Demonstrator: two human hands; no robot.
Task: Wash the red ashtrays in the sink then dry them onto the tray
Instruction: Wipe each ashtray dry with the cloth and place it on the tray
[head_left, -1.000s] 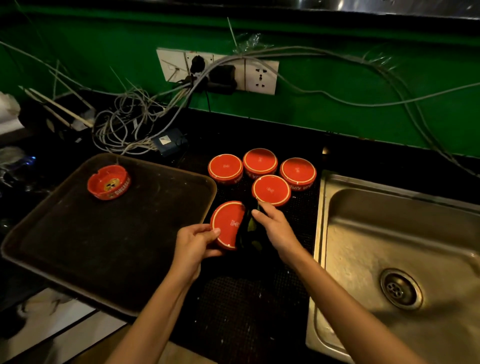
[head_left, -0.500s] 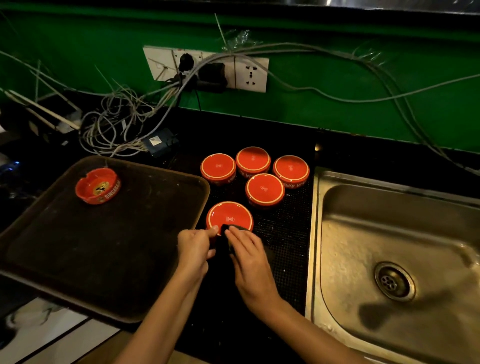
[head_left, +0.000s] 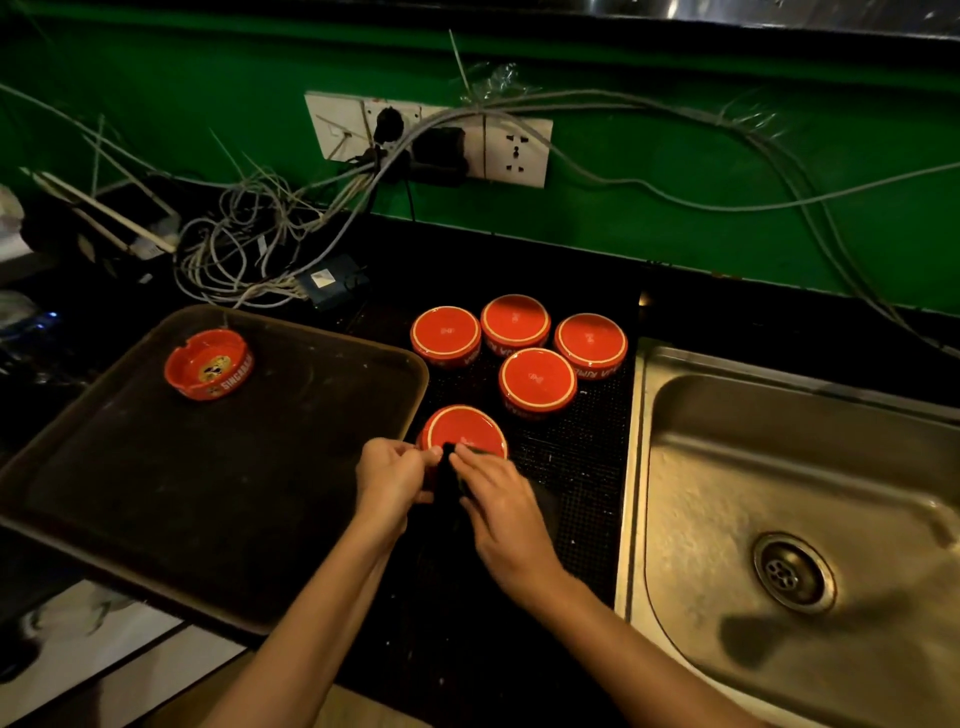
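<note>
Wiping an upturned round red ceramic ashtray (head_left: 465, 430) with a dark cloth (head_left: 447, 480) on the black counter (head_left: 545, 260), both hands on it.

Curled fingers of the left hand (head_left: 392, 478) grip the ashtray's near-left rim; fingers of the right hand (head_left: 506, 514) lie nearly straight over the cloth, pressing it to the ashtray's near side, thumb hidden. This ashtray sits base-up on a black mesh mat (head_left: 587, 447), just beside the right edge of the brown rectangular tray (head_left: 322, 338). The four more red ashtrays (head_left: 537, 376) sit base-up in a cluster behind it on the mat, apart from it. One red ashtray with a yellow logo (head_left: 208, 364) stands upright in the tray's far-left corner. The steel sink (head_left: 779, 467) is at the right. A white wall socket (head_left: 514, 150) and tangled grey cables (head_left: 244, 249) are at the green wall.
</note>
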